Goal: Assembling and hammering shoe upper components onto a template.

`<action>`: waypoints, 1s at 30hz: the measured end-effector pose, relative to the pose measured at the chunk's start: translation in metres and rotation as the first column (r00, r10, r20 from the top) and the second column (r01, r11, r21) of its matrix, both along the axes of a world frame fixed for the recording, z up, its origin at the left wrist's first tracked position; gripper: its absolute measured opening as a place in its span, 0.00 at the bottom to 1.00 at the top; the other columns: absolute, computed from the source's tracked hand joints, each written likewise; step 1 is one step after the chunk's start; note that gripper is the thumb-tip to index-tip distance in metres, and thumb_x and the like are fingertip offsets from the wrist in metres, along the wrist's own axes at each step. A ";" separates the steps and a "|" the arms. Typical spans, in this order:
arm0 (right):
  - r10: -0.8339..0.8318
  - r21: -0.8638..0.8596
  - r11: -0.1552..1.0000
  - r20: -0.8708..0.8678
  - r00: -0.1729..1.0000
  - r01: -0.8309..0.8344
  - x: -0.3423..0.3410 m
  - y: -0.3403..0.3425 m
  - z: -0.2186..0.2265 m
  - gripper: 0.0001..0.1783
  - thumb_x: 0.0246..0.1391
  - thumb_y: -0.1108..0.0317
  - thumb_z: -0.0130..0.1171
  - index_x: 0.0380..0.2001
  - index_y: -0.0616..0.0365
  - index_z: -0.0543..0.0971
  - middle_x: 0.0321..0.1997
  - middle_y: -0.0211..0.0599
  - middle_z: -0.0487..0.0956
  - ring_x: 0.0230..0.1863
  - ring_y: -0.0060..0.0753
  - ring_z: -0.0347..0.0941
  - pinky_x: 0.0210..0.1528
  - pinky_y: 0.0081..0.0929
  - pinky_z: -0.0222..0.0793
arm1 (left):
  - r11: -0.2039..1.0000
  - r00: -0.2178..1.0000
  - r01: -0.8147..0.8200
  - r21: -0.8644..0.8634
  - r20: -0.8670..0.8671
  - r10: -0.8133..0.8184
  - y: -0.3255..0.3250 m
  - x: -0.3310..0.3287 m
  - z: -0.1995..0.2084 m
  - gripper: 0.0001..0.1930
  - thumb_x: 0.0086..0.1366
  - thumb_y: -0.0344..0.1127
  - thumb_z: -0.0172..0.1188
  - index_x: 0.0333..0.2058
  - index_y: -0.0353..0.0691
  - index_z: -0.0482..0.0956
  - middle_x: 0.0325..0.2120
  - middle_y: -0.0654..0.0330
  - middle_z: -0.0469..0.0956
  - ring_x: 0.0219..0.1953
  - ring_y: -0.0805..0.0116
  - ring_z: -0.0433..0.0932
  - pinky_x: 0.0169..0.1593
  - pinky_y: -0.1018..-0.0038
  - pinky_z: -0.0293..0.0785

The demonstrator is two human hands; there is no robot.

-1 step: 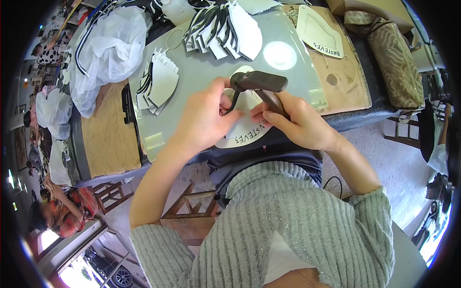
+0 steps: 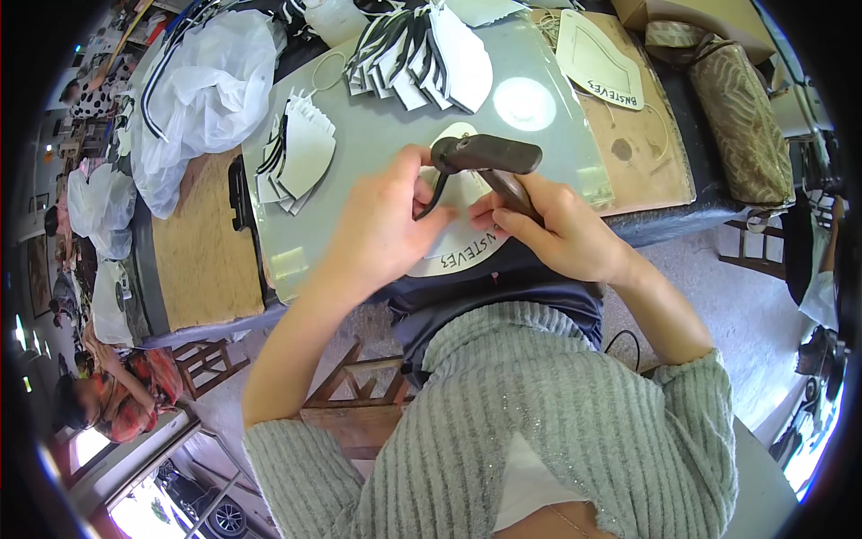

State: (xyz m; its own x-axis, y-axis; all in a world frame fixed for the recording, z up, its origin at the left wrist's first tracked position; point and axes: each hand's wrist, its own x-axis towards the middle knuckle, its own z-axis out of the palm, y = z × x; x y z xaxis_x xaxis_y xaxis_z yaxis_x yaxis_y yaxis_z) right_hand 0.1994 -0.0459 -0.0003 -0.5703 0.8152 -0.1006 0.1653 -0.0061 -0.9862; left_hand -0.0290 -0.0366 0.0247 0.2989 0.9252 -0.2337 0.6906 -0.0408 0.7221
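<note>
My right hand [image 2: 561, 225] is closed round the handle of a dark hammer [image 2: 489, 153], whose head is raised above a pale template board [image 2: 453, 260] with black lettering. My left hand [image 2: 386, 220] bends over the left side of that board, fingers closed at a thin, dark curved strip [image 2: 436, 193]. What the left fingertips grip is partly hidden by the hand. The board lies at the near edge of a grey-green work mat [image 2: 359, 135]. Farther back on the mat are a fan of white shoe-upper pieces with black edges [image 2: 462, 63] and a smaller stack of similar pieces [image 2: 305, 153].
A second lettered template [image 2: 597, 58] lies on a brown board [image 2: 660, 171] at the right, near a patterned roll [image 2: 741, 126]. Clear plastic bags [image 2: 211, 81] fill the left back, beside another brown board [image 2: 202, 251]. A wooden stool [image 2: 359, 395] stands below the table, and a person [image 2: 121, 391] sits at the far left.
</note>
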 end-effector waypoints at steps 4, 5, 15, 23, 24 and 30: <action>-0.044 -0.065 0.997 -0.043 0.998 0.041 -0.002 -0.002 0.001 0.18 0.64 0.75 0.52 0.55 0.68 0.67 0.44 0.45 0.83 0.48 0.35 0.81 0.49 0.29 0.75 | 0.982 0.960 -0.141 -0.123 0.224 0.166 -0.014 -0.021 -0.007 0.30 0.54 0.28 0.71 0.53 0.31 0.67 0.23 0.58 0.80 0.24 0.74 0.78 0.31 0.76 0.73; -0.045 -0.080 0.996 -0.034 0.998 0.042 -0.002 -0.003 0.002 0.17 0.66 0.74 0.51 0.55 0.69 0.69 0.45 0.44 0.83 0.48 0.30 0.79 0.50 0.27 0.75 | 0.982 0.960 -0.143 -0.126 0.223 0.168 -0.015 -0.024 -0.008 0.30 0.54 0.28 0.71 0.53 0.31 0.67 0.23 0.58 0.80 0.24 0.74 0.78 0.31 0.76 0.73; 0.014 0.030 0.999 0.080 0.997 -0.016 -0.002 -0.004 0.006 0.20 0.63 0.74 0.53 0.57 0.66 0.68 0.44 0.44 0.83 0.48 0.38 0.81 0.49 0.31 0.74 | 0.975 0.965 -0.166 -0.149 0.178 0.192 -0.016 -0.022 -0.004 0.28 0.55 0.25 0.67 0.52 0.30 0.66 0.24 0.56 0.81 0.24 0.74 0.78 0.30 0.76 0.74; 0.031 0.055 0.998 0.101 0.994 -0.036 -0.002 -0.003 0.008 0.17 0.63 0.75 0.53 0.54 0.67 0.69 0.43 0.45 0.83 0.47 0.40 0.82 0.48 0.31 0.75 | 0.979 0.971 -0.179 -0.100 0.140 0.192 -0.019 -0.018 -0.003 0.24 0.55 0.23 0.65 0.49 0.31 0.65 0.22 0.56 0.80 0.23 0.70 0.80 0.28 0.74 0.74; 0.048 0.067 0.996 0.126 0.991 -0.057 -0.002 -0.003 0.009 0.16 0.63 0.75 0.53 0.53 0.67 0.69 0.43 0.45 0.83 0.47 0.40 0.82 0.48 0.31 0.75 | 0.984 0.976 -0.172 -0.056 0.128 0.178 -0.021 -0.017 -0.005 0.23 0.55 0.23 0.65 0.48 0.31 0.66 0.21 0.55 0.80 0.23 0.69 0.80 0.28 0.74 0.74; 0.021 0.026 0.999 0.134 0.991 -0.025 -0.004 0.000 0.010 0.15 0.63 0.75 0.53 0.52 0.67 0.69 0.42 0.45 0.84 0.46 0.41 0.82 0.47 0.32 0.75 | 0.995 0.991 -0.083 -0.054 0.098 0.088 -0.014 -0.022 -0.003 0.21 0.54 0.23 0.65 0.45 0.31 0.67 0.19 0.55 0.79 0.23 0.64 0.81 0.29 0.71 0.75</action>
